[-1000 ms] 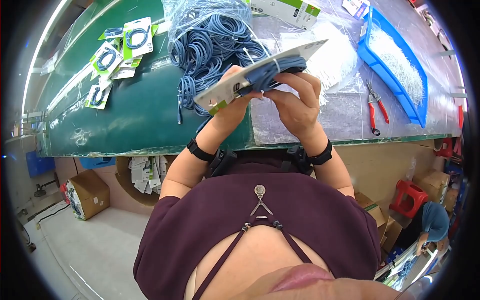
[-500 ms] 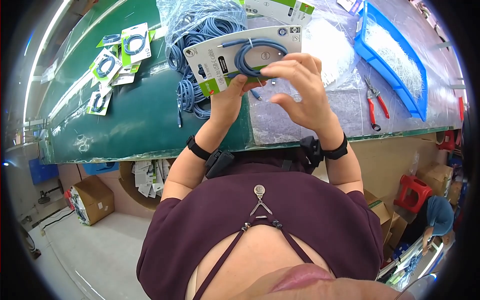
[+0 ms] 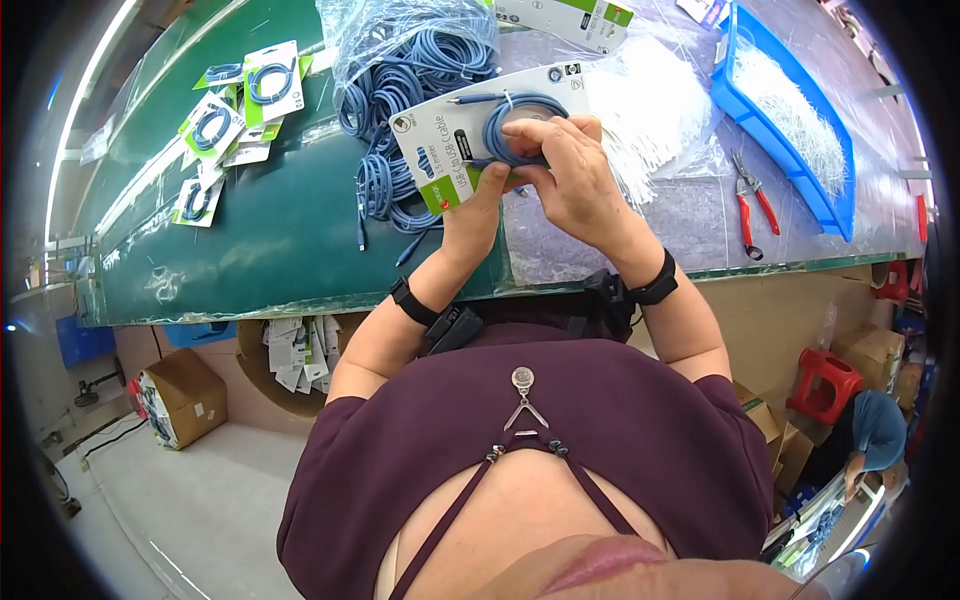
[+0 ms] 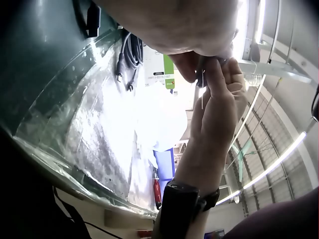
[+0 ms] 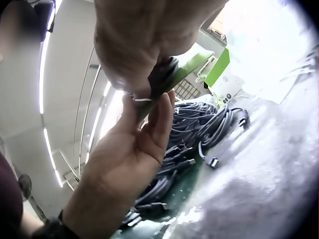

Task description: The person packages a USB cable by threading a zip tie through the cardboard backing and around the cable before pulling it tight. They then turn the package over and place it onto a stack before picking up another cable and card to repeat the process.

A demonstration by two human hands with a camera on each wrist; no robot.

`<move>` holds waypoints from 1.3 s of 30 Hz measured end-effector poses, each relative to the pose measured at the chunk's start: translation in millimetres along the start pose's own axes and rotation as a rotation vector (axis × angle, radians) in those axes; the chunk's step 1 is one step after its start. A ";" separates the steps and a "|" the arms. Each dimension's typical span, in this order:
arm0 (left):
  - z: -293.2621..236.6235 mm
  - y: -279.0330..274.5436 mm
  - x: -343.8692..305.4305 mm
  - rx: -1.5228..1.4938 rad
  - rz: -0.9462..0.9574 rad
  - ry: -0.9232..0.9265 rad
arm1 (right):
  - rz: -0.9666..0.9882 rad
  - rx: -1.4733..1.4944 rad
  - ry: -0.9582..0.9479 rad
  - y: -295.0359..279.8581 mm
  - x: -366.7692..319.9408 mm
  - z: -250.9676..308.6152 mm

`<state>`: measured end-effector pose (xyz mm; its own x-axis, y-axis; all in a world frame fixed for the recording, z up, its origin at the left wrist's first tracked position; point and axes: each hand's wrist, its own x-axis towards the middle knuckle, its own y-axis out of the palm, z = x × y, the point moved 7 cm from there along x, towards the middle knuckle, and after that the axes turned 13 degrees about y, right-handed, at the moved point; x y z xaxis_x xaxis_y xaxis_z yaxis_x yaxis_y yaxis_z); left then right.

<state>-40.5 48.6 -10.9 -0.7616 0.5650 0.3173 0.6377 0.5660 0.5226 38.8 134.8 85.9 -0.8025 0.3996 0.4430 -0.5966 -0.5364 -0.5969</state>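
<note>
A white and green cable card point(image 3: 440, 139), printed "USB-C to USB-C cable", is held tilted above the table. A blue coiled cable point(image 3: 496, 128) lies on its face, a white tie point(image 3: 508, 104) around the coil's top. My left hand point(image 3: 474, 216) grips the card's lower edge, thumb on the front; the right wrist view shows this left hand point(image 5: 122, 157) pinching the edge. My right hand point(image 3: 578, 180) pinches the coil's lower right part, its fingertips over the loop. A thin white strand point(image 4: 202, 94) hangs by the right fingers in the left wrist view.
Behind the card lies a heap of blue cables point(image 3: 425, 70) in a clear bag. Carded cables point(image 3: 212, 128) are piled at left. White ties point(image 3: 650, 110) spread at right, near red-handled pliers point(image 3: 745, 205) and a blue tray point(image 3: 786, 170) of ties.
The card has turned from nearly edge-on to face up. My right hand came off it with thumb and fingers apart, then closed on the coil again.
</note>
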 end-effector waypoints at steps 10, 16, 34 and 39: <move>4.9 -2.1 12.7 -0.315 -0.017 -0.189 | -0.290 -0.200 -0.090 -50.4 -31.9 -23.1; 1.0 12.4 15.7 -0.350 -0.003 -0.155 | -0.254 -0.406 -0.227 -19.0 -39.2 9.0; -95.4 51.1 40.1 0.533 0.512 0.470 | -0.479 -0.320 -0.245 -32.5 -37.2 22.7; -123.2 71.8 39.6 0.543 0.608 0.695 | -0.505 -0.294 -0.220 -35.0 -32.7 31.0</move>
<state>-39.1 37.7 136.7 -0.0888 0.4734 0.8764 0.7680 0.5928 -0.2423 85.9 117.4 113.1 -0.4219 0.3711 0.8272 -0.9022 -0.0815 -0.4236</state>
